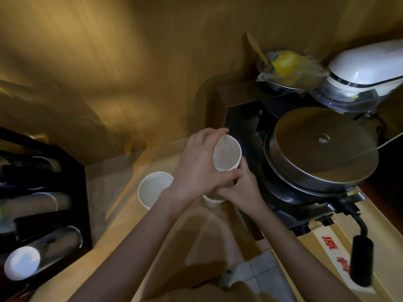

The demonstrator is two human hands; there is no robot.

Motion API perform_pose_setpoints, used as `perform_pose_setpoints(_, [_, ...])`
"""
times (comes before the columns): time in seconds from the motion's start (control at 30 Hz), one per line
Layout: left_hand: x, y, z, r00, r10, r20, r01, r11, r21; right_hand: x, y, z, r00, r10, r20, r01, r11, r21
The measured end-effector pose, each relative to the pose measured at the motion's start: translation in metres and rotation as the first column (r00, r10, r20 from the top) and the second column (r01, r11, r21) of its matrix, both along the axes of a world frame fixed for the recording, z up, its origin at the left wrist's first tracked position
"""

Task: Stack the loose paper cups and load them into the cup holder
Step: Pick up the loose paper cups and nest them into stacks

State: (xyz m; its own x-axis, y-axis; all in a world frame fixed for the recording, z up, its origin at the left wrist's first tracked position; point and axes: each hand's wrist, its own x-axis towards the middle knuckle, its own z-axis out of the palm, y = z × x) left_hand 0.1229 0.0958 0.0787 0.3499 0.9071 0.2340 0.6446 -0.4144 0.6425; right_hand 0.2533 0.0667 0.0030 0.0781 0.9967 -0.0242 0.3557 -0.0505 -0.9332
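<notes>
Two bare forearms, uncovered from the bottom edge of the view up to the wrists, with no sleeve visible on either. Left hand (199, 168) and right hand (241, 190) both ungloved, without rings, watch or bracelet to be made out in the dim light. Fingernails short and plain where visible; finer detail lost to blur.
</notes>
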Motion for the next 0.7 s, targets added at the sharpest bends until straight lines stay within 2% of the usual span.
perform_pose_setpoints(0.07, [0.003,0.000,-0.017,0.999,-0.024,-0.041,0.024,1.000,-0.002,0.001,-0.003,-0.014,1.000,-0.010,0.019,0.011,0.999,-0.032])
perform_pose_setpoints(0.17, [0.007,0.000,-0.041,0.996,-0.040,-0.076,0.036,0.998,-0.049,0.003,-0.007,-0.031,0.973,0.035,0.229,-0.032,0.999,-0.016])
perform_pose_setpoints(0.23, [0.010,-0.001,-0.056,0.991,-0.053,-0.123,0.044,0.996,-0.072,0.003,-0.010,-0.039,0.959,0.075,0.273,-0.067,0.997,-0.038])
perform_pose_setpoints(0.33, [0.011,-0.002,-0.075,0.981,-0.097,-0.167,0.076,0.989,-0.129,-0.002,-0.012,-0.045,0.975,0.053,0.216,-0.035,0.996,-0.083])
perform_pose_setpoints(0.5, [0.012,-0.004,-0.100,0.971,-0.091,-0.219,0.047,0.979,-0.198,0.004,-0.021,-0.053,1.000,-0.001,-0.013,-0.001,0.987,-0.158])
perform_pose_setpoints(0.63, [0.014,-0.009,-0.118,0.957,-0.083,-0.279,0.052,0.992,-0.118,0.006,-0.027,-0.060,0.994,0.002,-0.107,-0.025,0.977,-0.213])
perform_pose_setpoints(0.7, [0.015,-0.008,-0.122,0.946,-0.079,-0.315,0.056,0.995,-0.080,0.006,-0.028,-0.066,0.995,0.006,-0.100,-0.029,0.973,-0.229])
